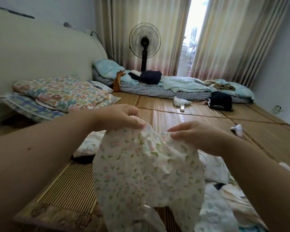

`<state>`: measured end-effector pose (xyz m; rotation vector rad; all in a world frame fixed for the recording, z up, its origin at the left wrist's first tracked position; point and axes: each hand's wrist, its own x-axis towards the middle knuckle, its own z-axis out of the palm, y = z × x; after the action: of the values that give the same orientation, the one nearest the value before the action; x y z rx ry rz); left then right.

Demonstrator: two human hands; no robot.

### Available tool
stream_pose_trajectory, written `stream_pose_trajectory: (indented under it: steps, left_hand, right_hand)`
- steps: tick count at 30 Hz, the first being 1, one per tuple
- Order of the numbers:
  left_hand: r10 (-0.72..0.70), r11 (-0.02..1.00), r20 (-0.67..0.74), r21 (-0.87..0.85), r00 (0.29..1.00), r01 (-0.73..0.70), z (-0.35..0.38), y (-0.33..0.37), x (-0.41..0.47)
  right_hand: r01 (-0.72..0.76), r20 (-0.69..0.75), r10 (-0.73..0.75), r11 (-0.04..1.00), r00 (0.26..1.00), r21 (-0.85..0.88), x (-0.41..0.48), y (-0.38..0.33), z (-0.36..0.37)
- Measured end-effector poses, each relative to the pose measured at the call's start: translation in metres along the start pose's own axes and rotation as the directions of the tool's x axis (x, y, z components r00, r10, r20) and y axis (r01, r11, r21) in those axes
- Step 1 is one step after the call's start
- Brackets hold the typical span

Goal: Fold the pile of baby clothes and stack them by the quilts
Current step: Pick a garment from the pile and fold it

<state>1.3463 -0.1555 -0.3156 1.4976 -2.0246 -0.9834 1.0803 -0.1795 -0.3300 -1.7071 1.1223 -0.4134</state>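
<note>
Head view. My left hand (122, 117) and right hand (196, 136) each pinch the top edge of a floral baby garment (146, 173); it hangs below my fingers. Step: spreading it for folding. Next: lay it flat on the mat (182, 118). The pile (221, 206) lies under my right wrist, the quilts (60, 94) beyond my left hand. No writing is legible.

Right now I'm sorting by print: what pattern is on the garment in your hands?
The garment is white with small pink flowers and green leaves; head view.

Floral romper (146, 173) past bottom edge.
</note>
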Motion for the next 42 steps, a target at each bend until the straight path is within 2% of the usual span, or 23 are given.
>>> stream_pose_trajectory:
  steps: [2,4,7,10,12,14,16,18,19,21,23,25,27,29,30,31,33,34,35,37,39,40,42]
  left_hand:
    - [-0.043,0.999,-0.02,0.023,0.999,0.044,-0.003,-0.002,-0.002]
    - [-0.067,0.988,-0.131,0.133,0.989,0.084,-0.005,-0.005,-0.001]
    - [-0.011,0.953,-0.238,0.293,0.971,0.083,-0.009,-0.01,0.001]
    - [0.006,0.858,-0.221,0.502,0.975,0.108,-0.014,-0.014,0.001]
    - [0.027,0.734,-0.249,0.662,0.968,0.15,-0.014,-0.017,0.002]
    - [0.143,0.688,-0.292,0.716,0.946,0.117,-0.012,-0.016,0.003]
    - [0.225,0.784,-0.286,0.62,0.931,0.001,-0.008,-0.011,0.003]
    - [0.239,0.932,-0.253,0.332,0.938,-0.148,-0.001,0.0,0.002]
    - [0.257,0.961,-0.233,0.163,0.938,-0.223,0.002,0.006,0.001]
    - [0.304,0.931,-0.21,-0.142,0.929,-0.337,0.009,0.019,-0.001]
    - [0.338,0.846,-0.194,-0.366,0.921,-0.388,0.013,0.031,-0.002]
    - [0.322,0.758,-0.182,-0.538,0.929,-0.368,0.014,0.039,-0.002]
    - [0.245,0.706,-0.174,-0.642,0.954,-0.298,0.012,0.042,-0.002]
    - [0.181,0.69,-0.103,-0.695,0.978,-0.201,0.008,0.044,-0.004]
    - [0.156,0.715,-0.04,-0.685,0.987,-0.141,0.007,0.046,-0.006]
    - [0.115,0.79,0.009,-0.607,0.993,-0.086,0.006,0.047,-0.006]
    - [0.002,0.97,0.004,-0.245,1.0,-0.001,0.009,0.049,-0.002]
    - [-0.048,0.997,-0.066,-0.066,0.997,0.044,0.012,0.05,0.0]
    - [-0.063,0.997,-0.161,0.034,0.985,0.069,0.015,0.05,0.004]
    - [-0.023,1.0,-0.279,-0.012,0.96,0.02,0.015,0.051,0.009]
    - [0.013,0.99,-0.334,-0.125,0.942,-0.059,0.009,0.055,0.01]
    - [0.025,0.981,-0.362,-0.171,0.932,-0.092,0.005,0.057,0.009]
    - [0.055,0.939,-0.377,-0.294,0.925,-0.176,-0.006,0.064,0.005]
  right_hand:
    - [0.078,-0.252,-0.084,0.996,0.964,-0.032,0.01,-0.003,0.006]
    - [0.15,-0.368,-0.148,0.988,0.918,-0.024,0.016,-0.007,0.009]
    - [0.093,-0.279,-0.116,0.991,0.953,-0.093,0.019,-0.011,0.014]
    - [0.013,-0.198,-0.074,0.956,0.977,-0.294,0.015,-0.014,0.016]
    - [0.084,-0.184,-0.145,0.949,0.972,-0.303,0.008,-0.017,0.013]
    - [0.234,-0.112,-0.253,0.959,0.961,-0.158,0.0,-0.021,0.009]
    - [0.354,-0.061,-0.351,0.934,0.934,0.05,-0.005,-0.029,0.007]
    - [0.406,-0.093,-0.395,0.897,0.914,0.177,-0.003,-0.035,0.008]
    - [0.41,-0.123,-0.392,0.89,0.912,0.203,0.0,-0.038,0.009]
    - [0.386,-0.171,-0.352,0.889,0.92,0.247,0.006,-0.04,0.014]
    - [0.349,-0.13,-0.324,0.866,0.937,0.357,0.01,-0.039,0.02]
    - [0.317,-0.068,-0.327,0.811,0.943,0.491,0.013,-0.036,0.026]
    - [0.336,-0.122,-0.32,0.792,0.94,0.51,0.016,-0.036,0.031]
    - [0.389,-0.303,-0.294,0.86,0.907,0.33,0.02,-0.036,0.034]
    - [0.383,-0.395,-0.291,0.906,0.872,0.178,0.022,-0.036,0.035]
    - [0.359,-0.471,-0.302,0.933,0.829,0.033,0.024,-0.036,0.036]
    - [0.34,-0.552,-0.351,0.932,0.756,-0.128,0.029,-0.036,0.038]
    - [0.346,-0.566,-0.359,0.928,0.742,-0.134,0.031,-0.034,0.04]
    - [0.359,-0.571,-0.346,0.928,0.744,-0.094,0.032,-0.033,0.041]
    - [0.402,-0.509,-0.296,0.909,0.808,0.108,0.033,-0.024,0.041]
    - [0.377,-0.32,-0.28,0.876,0.905,0.3,0.032,-0.01,0.037]
    - [0.345,-0.205,-0.29,0.879,0.935,0.328,0.031,-0.002,0.036]
    - [0.253,-0.015,-0.259,0.929,0.966,0.271,0.029,0.013,0.035]
